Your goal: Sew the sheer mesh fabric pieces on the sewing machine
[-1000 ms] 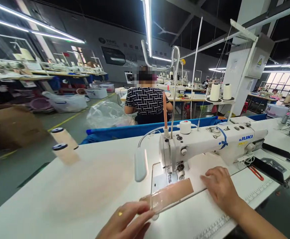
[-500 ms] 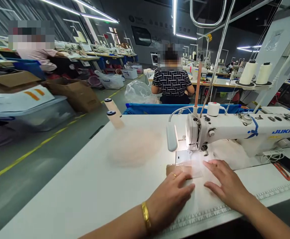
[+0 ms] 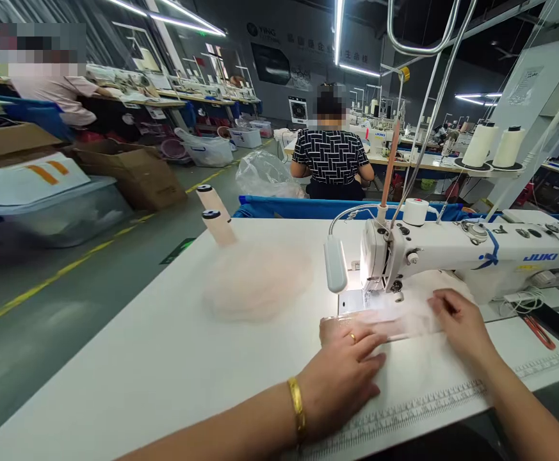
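Note:
A thin pale pink fabric piece (image 3: 394, 320) lies on the white sewing table (image 3: 164, 358), just in front of the needle of the white JUKI sewing machine (image 3: 452, 256). My left hand (image 3: 344, 378), with a ring and a gold bangle, rests flat on the fabric's near left end, fingers stretched out. My right hand (image 3: 459, 323) lies on the fabric's right part under the machine arm, its fingers blurred by motion. A heap of pale pink pieces (image 3: 260, 282) sits on the table to the left of the machine.
Two pink thread cones (image 3: 214, 214) stand at the table's far left edge, two white cones (image 3: 493, 146) on a stand behind the machine. A blue bin edge (image 3: 308, 208) runs behind the table. Beyond it a person in a patterned top (image 3: 332, 160) sits facing away. Cardboard boxes (image 3: 135, 173) line the aisle.
The view swung left, then steadied. My left hand came forward onto the fabric and flattened. My right hand slid right along the fabric, toward the machine arm.

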The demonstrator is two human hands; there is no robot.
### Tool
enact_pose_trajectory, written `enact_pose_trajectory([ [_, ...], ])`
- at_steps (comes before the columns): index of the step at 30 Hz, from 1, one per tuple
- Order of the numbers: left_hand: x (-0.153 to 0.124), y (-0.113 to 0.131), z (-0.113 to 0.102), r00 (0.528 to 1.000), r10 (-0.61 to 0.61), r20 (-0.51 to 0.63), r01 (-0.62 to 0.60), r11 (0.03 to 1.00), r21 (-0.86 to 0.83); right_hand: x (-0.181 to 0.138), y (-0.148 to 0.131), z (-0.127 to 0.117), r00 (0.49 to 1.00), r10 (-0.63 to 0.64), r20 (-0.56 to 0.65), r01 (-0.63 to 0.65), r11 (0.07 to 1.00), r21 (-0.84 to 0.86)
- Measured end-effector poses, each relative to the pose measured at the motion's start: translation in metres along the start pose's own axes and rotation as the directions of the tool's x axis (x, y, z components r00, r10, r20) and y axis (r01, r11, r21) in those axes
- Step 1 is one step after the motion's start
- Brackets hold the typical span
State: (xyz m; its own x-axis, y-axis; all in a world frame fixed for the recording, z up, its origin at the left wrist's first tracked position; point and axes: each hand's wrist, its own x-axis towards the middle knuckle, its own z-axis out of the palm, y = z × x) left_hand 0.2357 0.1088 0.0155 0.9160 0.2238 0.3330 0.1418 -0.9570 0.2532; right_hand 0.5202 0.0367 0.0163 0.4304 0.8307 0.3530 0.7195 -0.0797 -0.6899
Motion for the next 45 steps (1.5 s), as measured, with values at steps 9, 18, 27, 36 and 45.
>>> enact_pose_trajectory([
  [9, -0.034, -0.003, -0.013, 0.996, -0.075, -0.051, 0.077, 0.996, 0.039, -0.015, -0.003, -0.032, 0.91, -0.369, -0.186, 0.228, 0.824, -0.52],
  [18, -0.058, 0.005, -0.012, 0.994, -0.077, -0.078, 0.085, 0.992, 0.095, -0.004, -0.029, 0.04, 0.908, -0.301, 0.293, 0.323, 0.946, -0.032],
  [27, -0.053, -0.003, -0.045, 0.972, -0.221, -0.079, 0.214, 0.973, -0.09, -0.018, -0.01, -0.043, 0.877, -0.43, -0.212, 0.253, 0.791, -0.557],
  [36, -0.002, 0.022, -0.031, 0.874, -0.455, 0.174, 0.481, 0.751, -0.452, -0.057, -0.059, 0.032, 0.761, -0.381, 0.525, 0.404, 0.912, 0.075],
  [45, 0.005, 0.009, -0.017, 0.84, -0.438, 0.32, 0.543, 0.701, -0.463, -0.046, -0.068, 0.029, 0.782, -0.362, 0.507, 0.084, 0.868, 0.49],
])
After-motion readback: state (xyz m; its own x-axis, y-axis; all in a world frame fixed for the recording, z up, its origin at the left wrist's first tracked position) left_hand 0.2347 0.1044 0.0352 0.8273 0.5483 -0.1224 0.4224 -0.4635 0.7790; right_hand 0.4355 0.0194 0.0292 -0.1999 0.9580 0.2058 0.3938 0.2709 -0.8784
